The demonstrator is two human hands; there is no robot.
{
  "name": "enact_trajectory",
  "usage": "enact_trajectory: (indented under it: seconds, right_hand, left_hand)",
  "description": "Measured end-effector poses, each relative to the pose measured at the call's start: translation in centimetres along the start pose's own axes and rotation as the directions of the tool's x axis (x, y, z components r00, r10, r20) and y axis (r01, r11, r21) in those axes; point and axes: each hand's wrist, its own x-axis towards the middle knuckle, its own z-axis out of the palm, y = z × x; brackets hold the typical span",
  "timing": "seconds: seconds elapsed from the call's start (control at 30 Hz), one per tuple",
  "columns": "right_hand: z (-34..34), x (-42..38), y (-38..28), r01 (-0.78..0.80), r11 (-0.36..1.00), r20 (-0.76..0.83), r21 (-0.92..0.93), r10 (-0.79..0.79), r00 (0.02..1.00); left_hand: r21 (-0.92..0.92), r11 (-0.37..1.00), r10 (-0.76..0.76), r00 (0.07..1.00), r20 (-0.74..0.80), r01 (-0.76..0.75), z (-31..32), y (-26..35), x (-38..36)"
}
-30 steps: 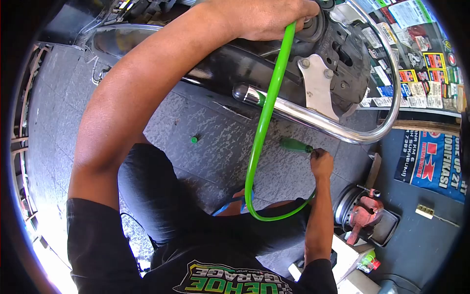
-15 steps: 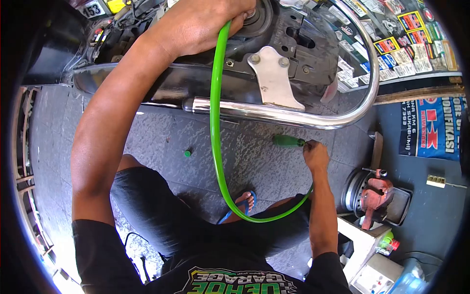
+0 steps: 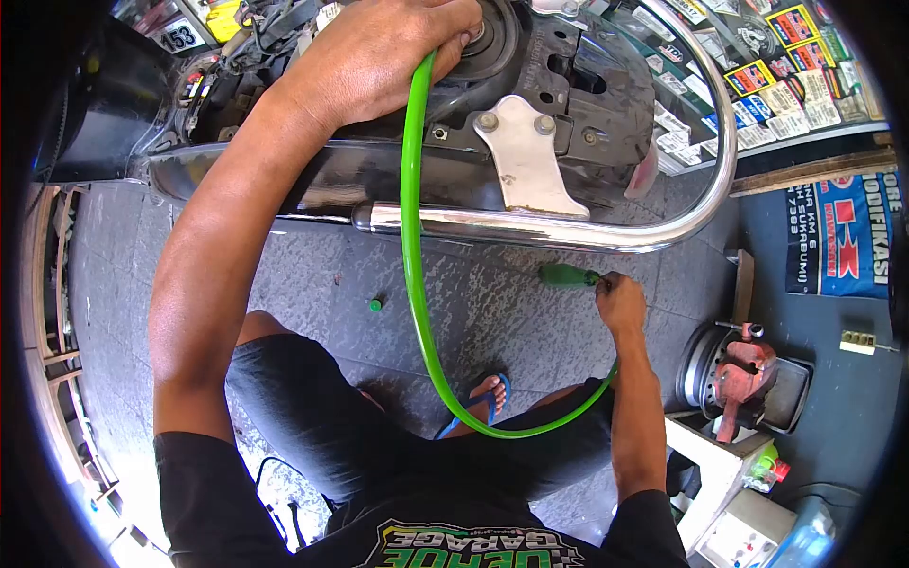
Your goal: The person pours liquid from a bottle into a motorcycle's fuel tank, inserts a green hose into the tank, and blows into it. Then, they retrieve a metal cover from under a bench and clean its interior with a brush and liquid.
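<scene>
My left hand (image 3: 393, 57) is closed around the upper part of a clear green hose (image 3: 414, 237), at a round black-rimmed opening (image 3: 481, 38) on the motorcycle's rear. Its fingers hide the hose's end. From there the hose hangs in a long loop over my lap and rises behind my right forearm. Down near the floor, my right hand (image 3: 621, 303) grips the neck of a green bottle (image 3: 566, 275), which lies sideways with its base pointing left. Whether the hose enters the bottle is hidden by that hand. A small green cap (image 3: 376, 305) rests on the floor.
A chrome grab rail (image 3: 530, 227) curves around the motorcycle's tail, beside a silver bracket (image 3: 523, 156). Stickers cover a glass case (image 3: 776, 85) at upper right. A red vise-like tool (image 3: 743, 374) stands by a wheel rim (image 3: 696, 364); a white cabinet (image 3: 705, 454) is nearer me.
The camera view has shifted slightly, moving the floor and lower objects a little to the right. Both hands keep their grips, and the hose holds nearly the same loop.
</scene>
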Motion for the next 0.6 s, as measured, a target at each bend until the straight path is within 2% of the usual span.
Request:
enact_trajectory:
  seconds: [0.33, 0.4, 0.6]
  right_hand:
    - [0.01, 0.10, 0.09, -0.025, 1.000, 0.038, 0.004, 0.025, 0.999]
    - [-0.10, 0.06, -0.02, -0.030, 1.000, 0.029, 0.002, 0.030, 0.999]
    - [-0.26, 0.03, -0.23, -0.030, 1.000, 0.043, -0.001, 0.030, 0.999]
  left_hand:
    - [-0.006, 1.000, 0.031, 0.999, -0.018, -0.031, 0.31, -0.31, -0.04]
    - [0.003, 1.000, -0.025, 1.000, 0.010, 0.025, 0.00, 0.14, -0.04]
    - [-0.019, 1.000, -0.016, 1.000, 0.006, 0.017, -0.23, 0.31, -0.10]
